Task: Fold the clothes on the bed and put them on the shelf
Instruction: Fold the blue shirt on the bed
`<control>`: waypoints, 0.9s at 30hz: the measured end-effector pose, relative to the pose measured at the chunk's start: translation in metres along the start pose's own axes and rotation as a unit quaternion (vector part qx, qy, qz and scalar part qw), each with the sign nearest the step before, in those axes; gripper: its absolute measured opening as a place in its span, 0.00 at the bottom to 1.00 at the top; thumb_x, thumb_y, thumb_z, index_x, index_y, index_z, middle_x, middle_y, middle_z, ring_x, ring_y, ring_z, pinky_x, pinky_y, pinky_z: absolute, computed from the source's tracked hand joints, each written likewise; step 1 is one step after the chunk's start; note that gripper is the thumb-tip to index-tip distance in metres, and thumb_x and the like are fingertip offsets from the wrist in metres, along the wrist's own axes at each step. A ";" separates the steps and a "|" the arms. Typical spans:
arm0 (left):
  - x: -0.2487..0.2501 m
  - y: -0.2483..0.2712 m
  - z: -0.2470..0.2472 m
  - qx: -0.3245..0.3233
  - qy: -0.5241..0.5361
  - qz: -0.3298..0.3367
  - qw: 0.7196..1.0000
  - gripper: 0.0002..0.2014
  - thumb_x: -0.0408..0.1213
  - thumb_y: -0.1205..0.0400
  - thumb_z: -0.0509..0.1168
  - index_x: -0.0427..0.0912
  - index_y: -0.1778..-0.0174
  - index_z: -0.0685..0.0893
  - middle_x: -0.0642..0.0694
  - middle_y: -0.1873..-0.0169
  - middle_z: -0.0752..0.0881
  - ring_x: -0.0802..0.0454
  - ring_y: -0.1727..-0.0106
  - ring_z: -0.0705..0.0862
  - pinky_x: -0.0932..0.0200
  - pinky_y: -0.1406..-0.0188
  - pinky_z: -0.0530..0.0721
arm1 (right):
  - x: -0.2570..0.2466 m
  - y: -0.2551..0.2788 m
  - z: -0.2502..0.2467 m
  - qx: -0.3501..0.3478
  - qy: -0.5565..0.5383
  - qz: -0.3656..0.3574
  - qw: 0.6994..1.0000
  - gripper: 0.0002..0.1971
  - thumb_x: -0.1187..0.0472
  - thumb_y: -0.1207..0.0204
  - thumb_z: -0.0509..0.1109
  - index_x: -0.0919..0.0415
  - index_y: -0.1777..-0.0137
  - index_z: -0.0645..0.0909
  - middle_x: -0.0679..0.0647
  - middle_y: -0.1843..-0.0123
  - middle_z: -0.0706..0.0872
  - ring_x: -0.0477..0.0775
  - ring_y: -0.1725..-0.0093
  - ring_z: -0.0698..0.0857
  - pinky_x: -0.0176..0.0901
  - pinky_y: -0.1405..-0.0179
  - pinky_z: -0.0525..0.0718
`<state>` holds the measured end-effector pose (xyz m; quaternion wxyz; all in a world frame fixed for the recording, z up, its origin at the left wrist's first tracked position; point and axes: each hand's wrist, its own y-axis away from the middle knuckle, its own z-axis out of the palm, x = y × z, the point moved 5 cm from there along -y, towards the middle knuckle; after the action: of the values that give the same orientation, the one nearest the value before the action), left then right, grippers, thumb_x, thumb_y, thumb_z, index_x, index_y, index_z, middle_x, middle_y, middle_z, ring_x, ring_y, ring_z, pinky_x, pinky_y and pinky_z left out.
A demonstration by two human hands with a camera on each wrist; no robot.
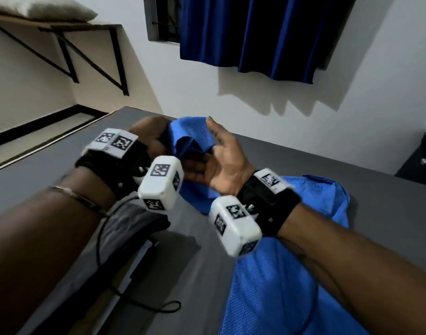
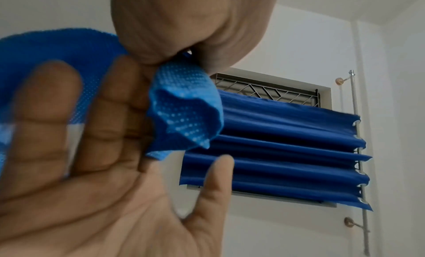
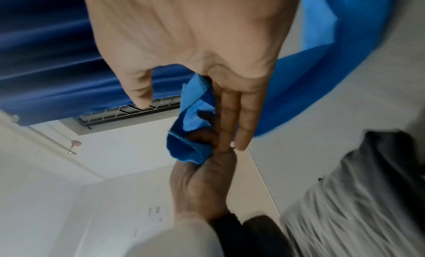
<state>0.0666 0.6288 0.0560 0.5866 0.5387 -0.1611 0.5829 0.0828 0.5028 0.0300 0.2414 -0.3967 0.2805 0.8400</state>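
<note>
A blue mesh shirt (image 1: 282, 274) lies bunched on the grey bed (image 1: 316, 158), and one end is lifted between my two hands. My left hand (image 1: 151, 137) grips that raised end (image 2: 184, 113). Some of its fingers are curled into the cloth, and the thumb (image 2: 218, 171) stands apart. My right hand (image 1: 224, 160) faces it palm-in with the thumb up. Its straight fingers (image 3: 239, 115) lie against the cloth (image 3: 190, 133) and meet my left hand (image 3: 202, 184). The rest of the shirt trails down under my right forearm.
A grey garment (image 1: 134, 223) lies on the bed beneath my left forearm. A wall shelf (image 1: 86, 26) on black brackets, with a pale pillow (image 1: 50, 9) on it, hangs at the upper left. A blue curtain (image 1: 255, 32) covers the window ahead. A dark bin (image 1: 422, 155) stands at the right.
</note>
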 end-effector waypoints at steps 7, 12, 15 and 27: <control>-0.041 0.009 0.024 -0.072 0.069 0.039 0.994 0.13 0.29 0.12 0.53 0.30 0.55 0.81 0.38 0.69 0.89 0.47 0.72 0.89 0.54 0.66 0.89 | -0.070 0.005 -0.018 0.120 0.176 -0.061 0.975 0.07 0.69 0.18 0.61 0.62 0.51 0.80 0.54 0.69 0.88 0.48 0.73 0.88 0.36 0.77 0.84; -0.099 0.003 0.021 -0.023 0.027 0.016 0.999 0.12 0.45 0.12 0.56 0.41 0.56 0.75 0.43 0.72 0.81 0.52 0.74 0.82 0.62 0.81 0.83 | -0.108 0.016 -0.040 0.156 0.255 -0.056 0.953 0.06 0.68 0.21 0.60 0.63 0.48 0.77 0.62 0.55 0.84 0.56 0.65 0.86 0.43 0.67 0.88; -0.141 -0.016 0.012 0.041 -0.129 0.076 0.988 0.09 0.40 0.17 0.64 0.43 0.44 0.74 0.47 0.68 0.76 0.55 0.73 0.74 0.63 0.79 0.73 | -0.123 0.026 -0.050 0.172 0.275 -0.045 0.945 0.05 0.67 0.21 0.59 0.64 0.52 0.77 0.63 0.60 0.84 0.59 0.66 0.86 0.48 0.63 0.88; -0.178 -0.081 0.013 0.164 -0.529 0.152 0.819 0.51 0.62 0.31 0.74 0.51 0.16 0.57 0.41 0.25 0.73 0.39 0.27 0.75 0.38 0.30 0.75 | -0.182 0.075 -0.067 0.104 0.340 -0.055 0.933 0.12 0.56 0.21 0.70 0.62 0.43 0.82 0.58 0.58 0.89 0.53 0.64 0.89 0.44 0.63 0.90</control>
<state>0.0940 0.5481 -0.1207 0.2186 0.8208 -0.4285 0.3080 0.1749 0.3709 0.1618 0.2173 -0.6458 0.4095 0.6067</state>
